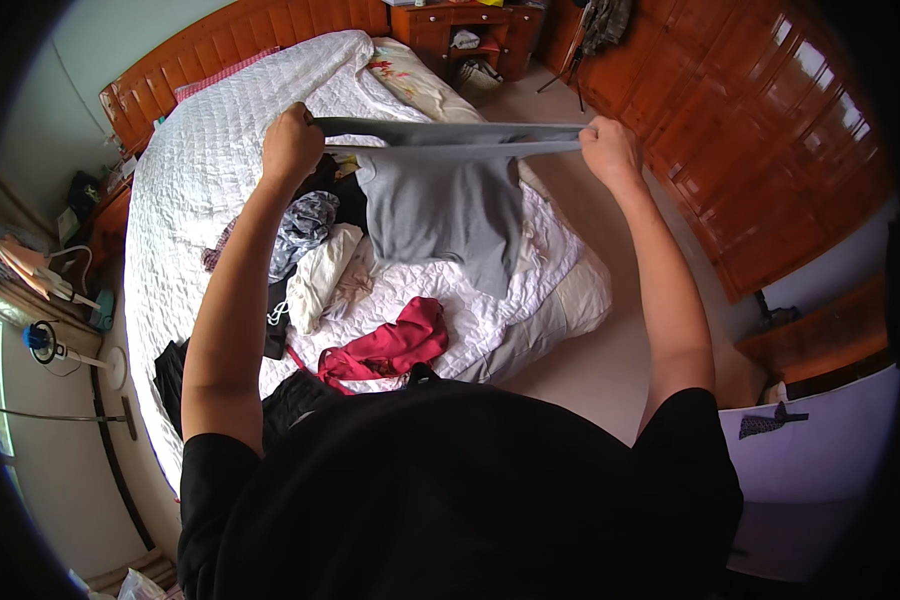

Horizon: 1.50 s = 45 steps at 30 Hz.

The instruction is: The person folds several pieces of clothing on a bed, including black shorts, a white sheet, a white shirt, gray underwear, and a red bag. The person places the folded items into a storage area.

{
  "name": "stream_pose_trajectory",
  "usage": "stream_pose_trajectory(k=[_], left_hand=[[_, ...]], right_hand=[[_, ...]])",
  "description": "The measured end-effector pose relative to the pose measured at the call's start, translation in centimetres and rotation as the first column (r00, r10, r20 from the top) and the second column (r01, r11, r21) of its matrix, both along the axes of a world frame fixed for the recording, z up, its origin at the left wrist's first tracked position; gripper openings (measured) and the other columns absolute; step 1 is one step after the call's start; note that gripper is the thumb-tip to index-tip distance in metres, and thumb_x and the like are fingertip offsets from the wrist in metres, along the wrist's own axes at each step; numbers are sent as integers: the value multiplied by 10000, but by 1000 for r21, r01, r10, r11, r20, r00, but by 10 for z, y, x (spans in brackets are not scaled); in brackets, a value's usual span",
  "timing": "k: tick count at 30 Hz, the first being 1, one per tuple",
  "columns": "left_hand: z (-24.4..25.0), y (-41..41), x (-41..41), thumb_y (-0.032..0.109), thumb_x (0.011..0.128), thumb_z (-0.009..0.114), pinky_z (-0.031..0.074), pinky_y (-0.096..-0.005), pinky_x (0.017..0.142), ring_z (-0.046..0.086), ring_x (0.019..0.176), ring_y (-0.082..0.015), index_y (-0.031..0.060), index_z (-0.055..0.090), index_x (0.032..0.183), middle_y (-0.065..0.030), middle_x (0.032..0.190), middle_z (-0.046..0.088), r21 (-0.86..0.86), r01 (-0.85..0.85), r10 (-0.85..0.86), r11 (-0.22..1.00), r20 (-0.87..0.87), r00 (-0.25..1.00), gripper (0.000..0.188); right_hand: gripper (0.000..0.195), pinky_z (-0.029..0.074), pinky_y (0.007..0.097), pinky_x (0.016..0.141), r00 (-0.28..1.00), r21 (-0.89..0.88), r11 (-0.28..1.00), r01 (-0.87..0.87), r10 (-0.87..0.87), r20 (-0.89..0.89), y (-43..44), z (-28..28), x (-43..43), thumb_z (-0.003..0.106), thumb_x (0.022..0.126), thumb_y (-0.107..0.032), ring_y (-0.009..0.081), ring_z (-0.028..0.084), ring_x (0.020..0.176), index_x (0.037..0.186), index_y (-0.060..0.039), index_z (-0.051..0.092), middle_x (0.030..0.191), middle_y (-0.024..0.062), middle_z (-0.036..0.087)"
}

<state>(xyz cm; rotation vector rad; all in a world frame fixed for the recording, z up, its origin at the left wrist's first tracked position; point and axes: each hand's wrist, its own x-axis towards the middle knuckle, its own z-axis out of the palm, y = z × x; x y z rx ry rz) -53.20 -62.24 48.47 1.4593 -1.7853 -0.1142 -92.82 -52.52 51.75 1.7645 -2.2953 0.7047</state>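
Both arms are stretched out ahead with a grey knit garment (442, 202) pulled taut between them. My left hand (292, 142) is closed in a fist on one end, and my right hand (611, 150) grips the other. Two narrow strips, possibly sleeves, run nearly level between the fists, with a gap between them. From the lower strip the body of the garment hangs loosely over the bed. Whether it touches the bedding cannot be told.
A white quilted bedspread (187, 180) covers the bed. On it lie red cloth (390, 341), a cream garment (322, 281), a patterned grey cloth (304, 225) and black clothing (300, 401). A wooden wardrobe (765, 135) stands right; a floor fan (41, 341) stands left.
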Motion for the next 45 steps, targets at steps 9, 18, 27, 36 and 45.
stream_pose_trajectory(k=[9, 18, 27, 36, 45], left_hand=[[33, 2, 12, 43, 785, 428, 515, -382, 670, 600, 718, -200, 35, 561, 1056, -106, 833, 596, 481, 490, -121, 727, -612, 781, 302], [32, 11, 34, -30, 781, 494, 465, -378, 870, 604, 948, -241, 0, 527, 1163, -129, 1026, 622, -1, 846, -241, 534, -959, 150, 384], [43, 41, 50, -147, 670, 570, 490, -275, 808, 604, 848, -170, -71, 549, 1160, -124, 973, 623, 253, 592, -382, 766, -562, 734, 496], [74, 70, 59, 9, 800, 569, 522, -274, 741, 636, 760, -166, -46, 618, 1054, -123, 907, 637, 188, 331, -309, 925, -137, 941, 264], [-55, 39, 82, 23, 751, 535, 486, -406, 777, 590, 847, -368, 35, 665, 865, -202, 858, 608, 154, 268, -306, 951, 351, 885, 173]], right_hand=[[177, 516, 361, 592, 131, -309, 913, -266, 352, 927, -46, -27, 13, 449, 830, -192, 222, 618, 668, 827, -29, 517, 752, 99, 606], [144, 483, 334, 631, -95, -415, 870, -265, 405, 909, -52, -16, 39, 597, 820, -167, 143, 555, 676, 912, -70, 545, 745, 17, 529], [461, 479, 291, 841, -123, -420, 633, -650, 459, 880, -40, -1, 22, 525, 734, 79, 162, 595, 888, 1194, 79, 497, 994, 116, 603], [373, 473, 237, 789, 408, -339, 679, -651, 690, 597, -19, 14, 34, 587, 754, 68, 161, 608, 878, 1127, 56, 569, 992, 78, 632], [103, 461, 312, 779, 798, -19, 835, -549, 531, 284, -35, -94, 39, 595, 768, 27, 222, 598, 847, 866, 27, 627, 820, 102, 624]])
